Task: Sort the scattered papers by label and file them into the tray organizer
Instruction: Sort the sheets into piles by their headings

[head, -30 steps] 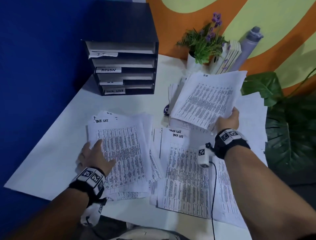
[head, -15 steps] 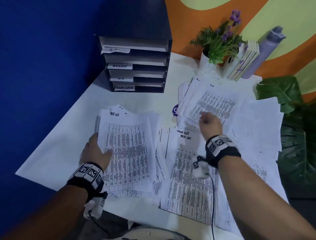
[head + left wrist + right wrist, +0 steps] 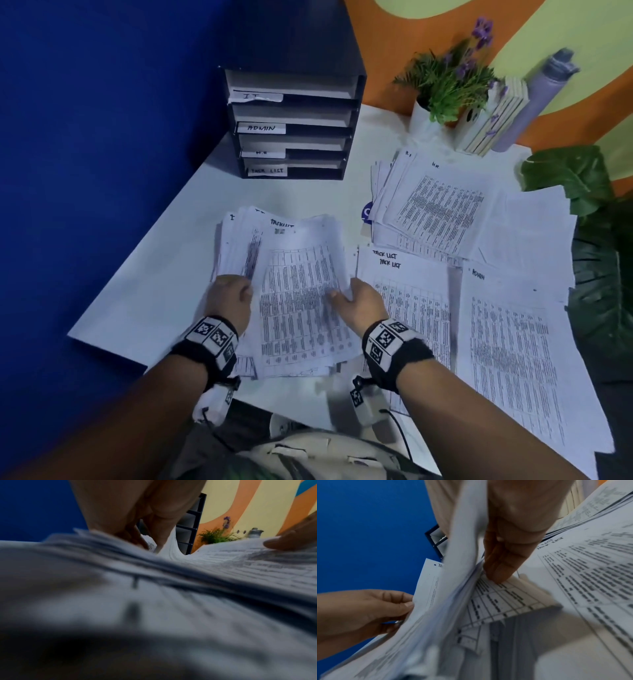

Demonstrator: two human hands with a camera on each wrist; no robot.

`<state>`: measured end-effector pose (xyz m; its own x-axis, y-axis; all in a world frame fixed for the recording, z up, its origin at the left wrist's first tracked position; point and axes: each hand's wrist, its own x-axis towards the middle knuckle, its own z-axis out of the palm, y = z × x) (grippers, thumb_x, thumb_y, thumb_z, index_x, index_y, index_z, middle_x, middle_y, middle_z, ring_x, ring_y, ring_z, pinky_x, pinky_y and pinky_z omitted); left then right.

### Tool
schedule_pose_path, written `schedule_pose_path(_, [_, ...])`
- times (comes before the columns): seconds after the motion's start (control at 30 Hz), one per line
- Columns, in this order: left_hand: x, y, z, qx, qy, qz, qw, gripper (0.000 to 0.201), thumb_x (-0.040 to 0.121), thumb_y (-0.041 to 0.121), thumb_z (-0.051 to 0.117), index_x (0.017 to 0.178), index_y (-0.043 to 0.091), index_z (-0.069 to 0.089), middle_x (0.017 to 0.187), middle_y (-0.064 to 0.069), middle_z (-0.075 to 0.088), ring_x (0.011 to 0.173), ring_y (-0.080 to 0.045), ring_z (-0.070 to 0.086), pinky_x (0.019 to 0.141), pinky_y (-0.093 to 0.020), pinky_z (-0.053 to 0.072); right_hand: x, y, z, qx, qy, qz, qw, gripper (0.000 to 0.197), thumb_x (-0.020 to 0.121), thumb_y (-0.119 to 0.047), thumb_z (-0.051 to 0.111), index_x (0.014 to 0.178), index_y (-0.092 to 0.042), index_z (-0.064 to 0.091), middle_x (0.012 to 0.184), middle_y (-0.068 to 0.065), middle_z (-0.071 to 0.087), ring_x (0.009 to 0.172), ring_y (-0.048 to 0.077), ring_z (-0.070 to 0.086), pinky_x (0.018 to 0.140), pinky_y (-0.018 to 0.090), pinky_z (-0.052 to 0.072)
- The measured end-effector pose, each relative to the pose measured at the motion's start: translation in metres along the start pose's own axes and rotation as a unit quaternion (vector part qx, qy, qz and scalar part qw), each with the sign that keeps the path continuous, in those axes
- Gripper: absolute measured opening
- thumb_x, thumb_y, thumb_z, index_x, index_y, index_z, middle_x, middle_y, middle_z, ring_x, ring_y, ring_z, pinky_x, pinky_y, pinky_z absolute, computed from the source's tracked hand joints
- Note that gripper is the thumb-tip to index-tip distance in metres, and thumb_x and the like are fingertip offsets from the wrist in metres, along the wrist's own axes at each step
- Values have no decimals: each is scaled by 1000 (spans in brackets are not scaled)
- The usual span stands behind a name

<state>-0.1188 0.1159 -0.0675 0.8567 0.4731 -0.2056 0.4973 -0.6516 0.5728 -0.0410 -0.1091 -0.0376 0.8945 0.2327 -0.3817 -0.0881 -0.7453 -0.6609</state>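
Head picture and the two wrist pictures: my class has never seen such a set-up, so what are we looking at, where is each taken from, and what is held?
No machine here: a person sorts papers with bare hands, wearing three cameras. The wide picture comes from the head, looking down at a white table. The other two come from the wrists, looking along the fingers, so they are close and blurred. The left hand and right hand grip opposite sides of one stack, top sheet marked "task list". On the table lie further piles: HR, task list, admin. At the back stands a dark tray organizer with slots labelled IT, admin, HR and task list.
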Motion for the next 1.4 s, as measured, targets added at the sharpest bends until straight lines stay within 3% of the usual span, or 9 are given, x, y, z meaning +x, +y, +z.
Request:
schedule_pose_path(0.2, [-6,10,2,111,-36,-83,990,51,88,39,62,136,30,47,154,-2,20,138,-29,22,111,-45,27,-1,11,-13,27,73,90,993,14,90,-19,59,93,-5,57,80,9,60,61,16,54,49,21,40])
schedule_pose_path(0.4, [3,3,-5,91,-66,-120,986,94,73,50,75,146,20,24,144,-12,38,130,-33,42,104,-47,40,-9,10,-18,116,39,142,982,35,89,-26,61,102,6,64,77,18,60,67,29,59,62,29,48])
schedule_pose_path(0.57, [-4,8,-4,-13,-63,-88,994,42,95,31,53,127,5,46,115,-11,58,96,-26,55,82,-35,45,-11,7,-12,129,36,163,977,23,95,-23,50,82,-5,55,62,2,43,51,15,39,50,23,30])
schedule_pose_path(0.73, [-6,8,-12,-132,-60,-97,985,40,91,17,61,127,5,49,123,-9,58,111,-26,56,88,-28,41,-13,2,-15,188,-1,154,970,50,93,-31,58,130,1,51,121,13,58,109,23,55,98,33,40])
schedule_pose_path(0.87, [-9,4,-21,-143,-76,-125,979,66,79,27,77,134,6,48,133,-11,56,122,-29,53,99,-33,42,-7,-2,-28,251,34,149,956,55,92,-30,62,138,-6,46,138,11,51,119,27,50,103,37,37])
schedule_pose_path(0.97, [-10,2,-22,-188,-70,-114,973,54,81,36,74,125,10,57,123,-7,63,111,-24,59,95,-30,44,-5,-3,-27,197,38,139,970,66,90,-31,64,145,-7,37,147,9,42,133,28,42,112,42,32])
schedule_pose_path(1.13, [-6,2,-20,-138,-84,-162,973,59,98,39,49,143,3,38,149,-15,39,135,-29,39,110,-36,31,-3,9,-21,119,73,152,978,36,92,-19,61,124,-4,55,124,13,61,104,28,59,95,38,49])
schedule_pose_path(1.27, [-2,-6,-16,-132,-53,-151,978,22,94,26,58,105,7,55,103,-8,61,104,-31,59,88,-35,47,-8,15,-28,130,82,162,975,44,95,-13,56,135,1,45,134,17,52,125,32,48,101,33,38])
schedule_pose_path(1.4, [-4,-6,-13,-225,-10,-143,964,59,90,7,63,141,20,38,136,-8,52,125,-27,50,103,-37,41,-8,22,-31,153,91,146,973,34,95,-8,54,128,-3,48,107,6,50,112,23,50,94,32,40])
